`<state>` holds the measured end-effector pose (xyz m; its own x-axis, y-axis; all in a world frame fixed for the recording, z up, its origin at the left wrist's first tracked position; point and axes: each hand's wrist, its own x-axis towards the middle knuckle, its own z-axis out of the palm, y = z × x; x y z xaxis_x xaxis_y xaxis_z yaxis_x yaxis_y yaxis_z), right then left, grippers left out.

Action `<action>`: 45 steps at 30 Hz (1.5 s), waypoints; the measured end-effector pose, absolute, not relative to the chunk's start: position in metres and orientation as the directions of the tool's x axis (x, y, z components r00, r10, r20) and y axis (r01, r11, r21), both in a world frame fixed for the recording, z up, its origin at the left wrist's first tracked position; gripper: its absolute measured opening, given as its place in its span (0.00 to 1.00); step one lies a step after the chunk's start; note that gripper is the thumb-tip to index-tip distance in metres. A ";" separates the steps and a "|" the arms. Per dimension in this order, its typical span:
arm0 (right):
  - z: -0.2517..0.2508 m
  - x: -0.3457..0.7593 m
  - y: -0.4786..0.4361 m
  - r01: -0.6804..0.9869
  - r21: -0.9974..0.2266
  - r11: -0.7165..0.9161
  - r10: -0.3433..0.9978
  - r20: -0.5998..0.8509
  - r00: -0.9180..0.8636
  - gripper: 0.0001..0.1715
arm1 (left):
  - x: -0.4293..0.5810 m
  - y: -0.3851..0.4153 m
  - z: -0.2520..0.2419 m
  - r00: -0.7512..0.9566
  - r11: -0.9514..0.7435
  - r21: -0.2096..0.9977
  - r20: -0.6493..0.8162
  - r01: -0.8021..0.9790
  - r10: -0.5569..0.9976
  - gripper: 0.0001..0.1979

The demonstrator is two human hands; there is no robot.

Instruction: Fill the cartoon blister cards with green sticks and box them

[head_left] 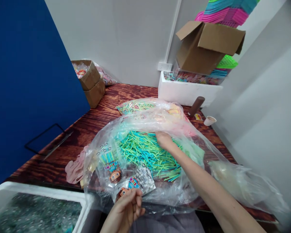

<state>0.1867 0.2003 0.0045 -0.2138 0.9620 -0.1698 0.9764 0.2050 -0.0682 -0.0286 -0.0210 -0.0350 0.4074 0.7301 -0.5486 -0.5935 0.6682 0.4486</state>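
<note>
A heap of thin green and blue plastic sticks (145,153) lies in a large clear plastic bag (106,127). My right hand (163,140) reaches into the far side of the heap, its fingers closed down among the sticks and the fingertips hidden. Close to me, my left hand (131,205) is palm up with curled fingers, the thumb near the index finger. It overlaps the lower edge of a printed packet (133,183) with a cartoon face; whether it grips anything is hidden. Left of that, another printed packet (113,168) with green sticks lies on the bag.
A white foam box (83,197) is at the lower left, near a pink glove (76,166). Further back stand cardboard boxes (94,82), another white foam box (189,92), a brown bottle (196,106) and a paper cup (210,121). A blue panel (34,81) borders the left.
</note>
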 end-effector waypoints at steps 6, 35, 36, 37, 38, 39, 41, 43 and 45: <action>0.003 0.210 0.166 0.979 -0.177 0.105 0.987 -0.106 -0.125 0.15 | -0.028 -0.017 -0.036 0.394 0.678 0.475 -0.567 -0.561 0.723 0.16; -0.022 0.181 0.039 0.177 -0.947 -0.268 0.863 -0.317 -0.394 0.13 | 0.019 0.040 -0.007 0.125 -0.267 0.912 0.239 0.311 0.963 0.25; -0.025 0.179 0.032 0.117 -0.943 -0.311 0.836 -0.330 -0.437 0.12 | 0.023 0.042 -0.009 0.206 -0.296 0.891 0.235 0.346 0.950 0.23; -0.028 0.177 0.028 0.074 -0.938 -0.339 0.820 -0.332 -0.466 0.11 | 0.026 0.044 -0.011 0.279 -0.320 0.867 0.222 0.382 0.934 0.21; -0.031 0.177 0.026 0.049 -0.934 -0.355 0.809 -0.333 -0.485 0.10 | 0.030 0.045 -0.013 0.342 -0.345 0.838 0.206 0.422 0.917 0.20; -0.033 0.178 0.026 0.042 -0.931 -0.363 0.800 -0.335 -0.497 0.09 | 0.032 0.046 -0.015 0.396 -0.375 0.802 0.190 0.466 0.898 0.19; -0.035 0.181 0.027 0.058 -0.933 -0.356 0.793 -0.335 -0.509 0.07 | 0.036 0.045 -0.017 0.477 -0.444 0.721 0.178 0.532 0.861 0.19; -0.035 0.184 0.028 0.073 -0.942 -0.327 0.805 -0.319 -0.500 0.07 | 0.036 0.043 -0.017 0.517 -0.496 0.679 0.197 0.541 0.833 0.20; -0.032 0.186 0.027 0.088 -0.961 -0.262 0.848 -0.273 -0.454 0.07 | 0.029 0.041 -0.016 0.476 -0.499 0.691 0.249 0.522 0.843 0.22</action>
